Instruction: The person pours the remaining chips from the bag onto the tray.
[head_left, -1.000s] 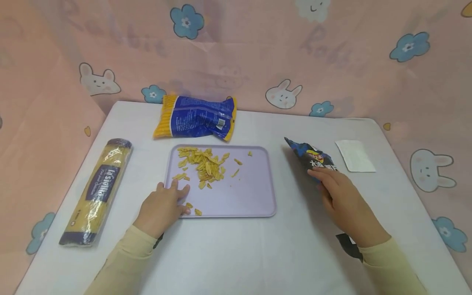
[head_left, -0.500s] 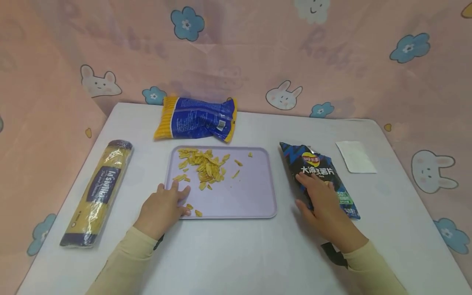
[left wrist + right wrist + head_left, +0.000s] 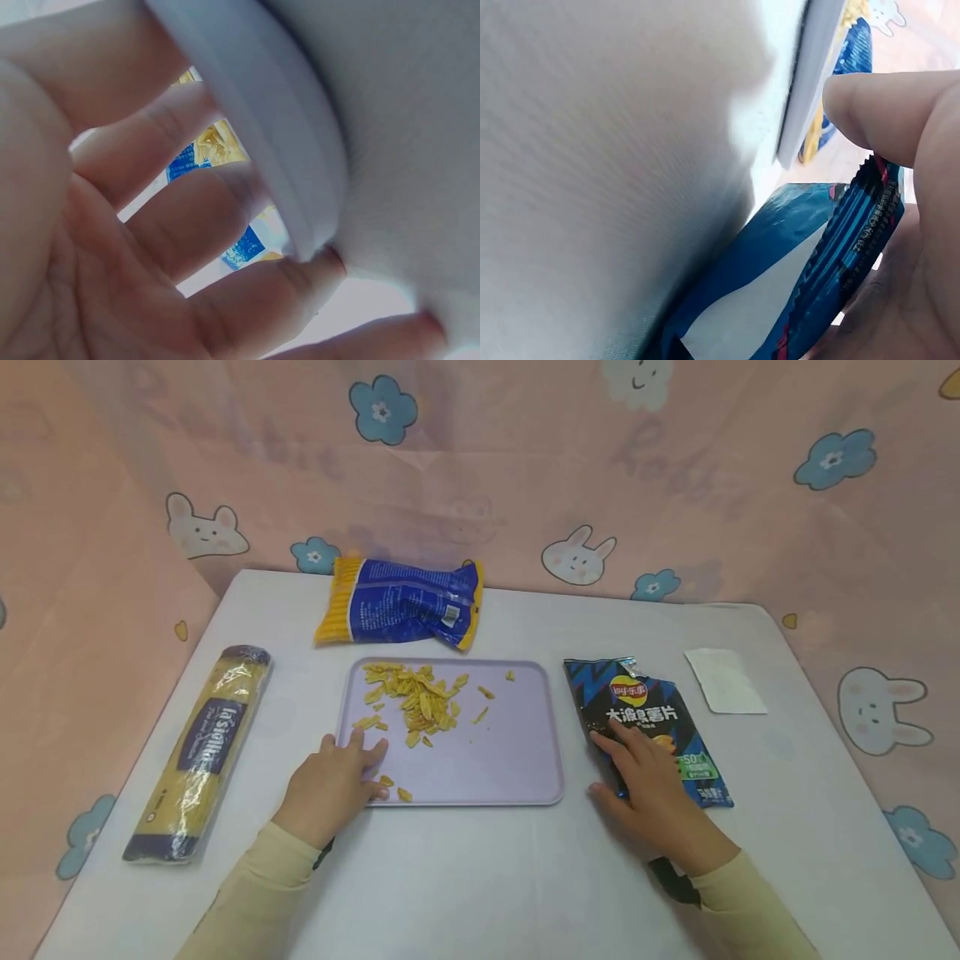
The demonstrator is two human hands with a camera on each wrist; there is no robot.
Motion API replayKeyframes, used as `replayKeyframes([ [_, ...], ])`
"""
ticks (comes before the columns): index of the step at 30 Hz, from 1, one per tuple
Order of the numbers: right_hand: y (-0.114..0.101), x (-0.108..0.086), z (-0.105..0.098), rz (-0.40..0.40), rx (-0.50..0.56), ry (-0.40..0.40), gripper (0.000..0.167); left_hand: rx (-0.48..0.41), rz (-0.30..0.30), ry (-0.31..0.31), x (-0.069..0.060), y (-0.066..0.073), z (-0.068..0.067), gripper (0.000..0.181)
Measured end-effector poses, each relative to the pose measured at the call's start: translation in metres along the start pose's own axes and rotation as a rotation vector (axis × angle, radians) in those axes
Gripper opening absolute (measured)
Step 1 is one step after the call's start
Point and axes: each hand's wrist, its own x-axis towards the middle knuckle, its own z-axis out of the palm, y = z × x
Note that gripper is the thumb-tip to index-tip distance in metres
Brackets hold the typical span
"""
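My left hand (image 3: 330, 789) rests at the left rim of a lilac tray (image 3: 487, 768), fingers spread. In the left wrist view, fingertips touch the underside of the tray's edge (image 3: 277, 142). On the tray lies a loose heap of yellow potato chips (image 3: 427, 702), with a few strays around it. To the tray's right, a dark blue chip bag (image 3: 697, 768) lies front up on the white table. My right hand (image 3: 652, 793) lies over its lower left part, fingers extended and thumb apart. Close up, the bag's crimped end (image 3: 847, 255) sits under the palm.
A long clear pack of spaghetti (image 3: 198, 752) lies left of the tray. Behind the tray lies a blue and yellow bag (image 3: 405, 602). A white folded tissue (image 3: 725, 681) is right of the chip bag. A pink printed cloth (image 3: 480, 468) rises behind the table.
The chip bag, tilted up in my right hand a second ago, now lies flat on the table. My right hand has shifted left and loosened. My left hand stays at the tray.
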Motion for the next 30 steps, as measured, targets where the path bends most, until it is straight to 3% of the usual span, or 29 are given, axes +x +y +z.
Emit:
replayKeyframes([
  [8,-0.002,0.001,0.003,0.029,-0.003,-0.034,0.074,0.013,0.017,0.013,-0.002,0.0,-0.001,0.065],
  [17,-0.004,0.003,0.001,0.042,0.007,-0.079,0.084,0.01,0.005,-0.089,-0.007,-0.006,-0.004,0.066],
  [20,-0.004,0.004,-0.005,0.04,0.04,-0.063,0.086,0.021,0.026,-0.082,-0.011,-0.009,-0.006,0.064],
  [24,-0.003,0.006,-0.015,0.032,0.065,-0.027,0.086,0.025,0.076,0.03,-0.014,-0.011,-0.01,0.056],
  [30,-0.002,0.014,-0.029,0.049,0.039,0.03,0.081,-0.024,0.139,0.267,-0.013,-0.005,-0.018,0.01],
])
